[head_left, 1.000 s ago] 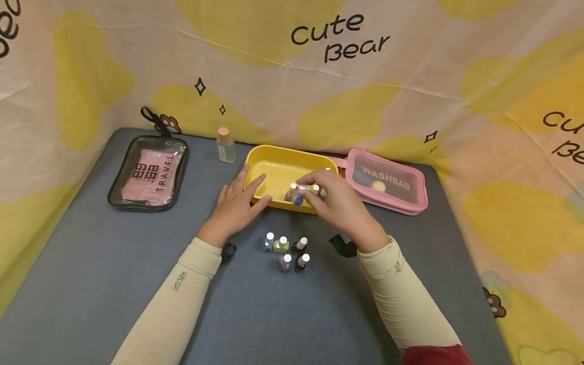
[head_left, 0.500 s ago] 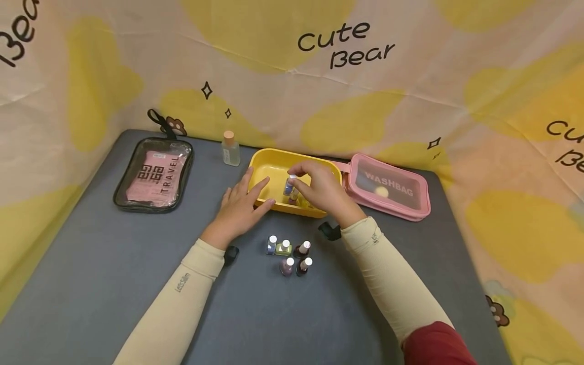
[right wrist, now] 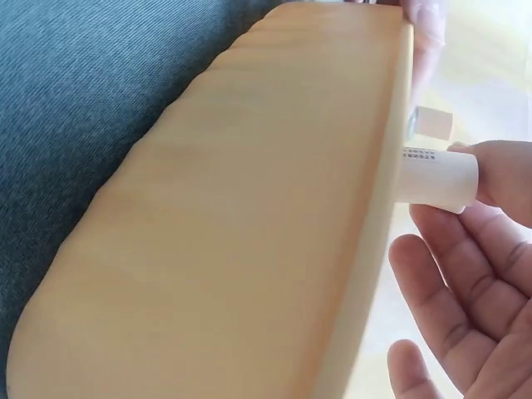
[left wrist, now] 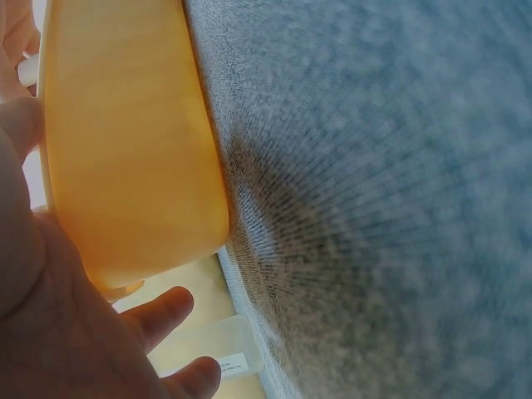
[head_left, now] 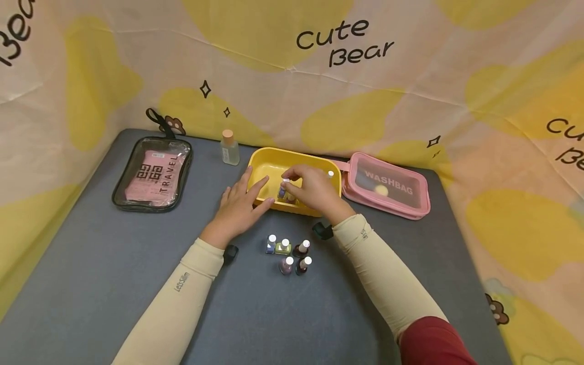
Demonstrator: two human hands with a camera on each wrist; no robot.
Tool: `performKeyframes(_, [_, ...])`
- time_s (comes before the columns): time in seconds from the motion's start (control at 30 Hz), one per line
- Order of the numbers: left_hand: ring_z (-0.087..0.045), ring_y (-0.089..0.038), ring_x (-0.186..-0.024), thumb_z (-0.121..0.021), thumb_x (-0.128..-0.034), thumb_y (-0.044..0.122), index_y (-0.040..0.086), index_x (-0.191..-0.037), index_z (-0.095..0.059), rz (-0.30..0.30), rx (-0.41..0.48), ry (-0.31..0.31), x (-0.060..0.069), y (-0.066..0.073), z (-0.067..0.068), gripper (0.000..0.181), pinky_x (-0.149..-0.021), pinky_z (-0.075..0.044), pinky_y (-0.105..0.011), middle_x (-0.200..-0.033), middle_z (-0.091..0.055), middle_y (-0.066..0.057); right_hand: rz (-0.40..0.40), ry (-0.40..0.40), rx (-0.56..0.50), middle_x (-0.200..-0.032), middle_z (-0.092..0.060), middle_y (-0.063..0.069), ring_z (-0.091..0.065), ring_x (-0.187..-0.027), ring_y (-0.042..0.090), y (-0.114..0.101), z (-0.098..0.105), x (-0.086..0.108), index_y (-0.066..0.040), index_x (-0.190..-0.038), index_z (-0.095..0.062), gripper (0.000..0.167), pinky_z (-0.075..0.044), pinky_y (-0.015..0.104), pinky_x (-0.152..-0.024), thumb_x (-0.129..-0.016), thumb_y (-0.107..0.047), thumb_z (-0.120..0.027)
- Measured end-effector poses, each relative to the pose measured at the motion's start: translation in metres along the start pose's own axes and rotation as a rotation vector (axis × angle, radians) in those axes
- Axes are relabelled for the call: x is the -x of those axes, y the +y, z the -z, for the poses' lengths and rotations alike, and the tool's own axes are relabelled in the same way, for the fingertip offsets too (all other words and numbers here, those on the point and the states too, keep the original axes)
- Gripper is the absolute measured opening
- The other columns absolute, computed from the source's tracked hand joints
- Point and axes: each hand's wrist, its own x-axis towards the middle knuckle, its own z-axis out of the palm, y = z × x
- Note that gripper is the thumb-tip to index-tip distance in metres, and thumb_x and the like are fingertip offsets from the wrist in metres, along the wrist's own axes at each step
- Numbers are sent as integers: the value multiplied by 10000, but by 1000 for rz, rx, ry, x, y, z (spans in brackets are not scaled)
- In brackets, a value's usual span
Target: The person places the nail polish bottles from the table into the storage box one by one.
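Note:
In the head view my left hand (head_left: 236,210) touches the near left corner of a yellow bin (head_left: 269,161), its fingers spread and loosely straight. Over the bin's inside, my right hand (head_left: 315,190) pinches a blue nail polish bottle (head_left: 282,189) between thumb and fingers. The right wrist view shows that grip on the white cap (right wrist: 440,180), just above the bin's wall. Other polish bottles stand in the bin, largely hidden by the right hand; one white cap (head_left: 330,174) shows near the right end.
In front of the bin stand a blue polish (head_left: 271,245), a green one (head_left: 283,248), a purple one (head_left: 286,266) and dark ones (head_left: 302,248). A black-edged clear pouch (head_left: 152,175) lies left, a clear bottle (head_left: 230,152) behind, a pink washbag (head_left: 388,185) right.
My right hand has moved left inside the bin with the blue nail polish bottle and lowered it. The left hand stays at the bin's corner. The head view has shifted slightly.

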Motion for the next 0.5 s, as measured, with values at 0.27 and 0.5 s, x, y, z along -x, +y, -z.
performKeyframes(0.27, [-126, -464, -1584, -477, -1080, 616, 276, -1693, -312, 7, -8, -3, -1, -2, -1, 720, -1220, -44, -698, -1779, 77, -66, -16, 0, -25, -1138, -741, 40, -668, -1085, 231, -3, 0, -1, -115, -1187, -776, 262, -545, 416, -979, -1004, -302, -765])
performKeyframes(0.5, [-118, -437, -1592, -482, -1081, 609, 265, -1689, -324, -4, -11, 4, -1, -2, -1, 716, -1215, -54, -707, -1779, 67, -78, -10, -23, -10, -1101, -733, 37, -664, -1036, 221, -3, -8, -1, -106, -1168, -782, 240, -555, 411, -941, -1002, -279, -767])
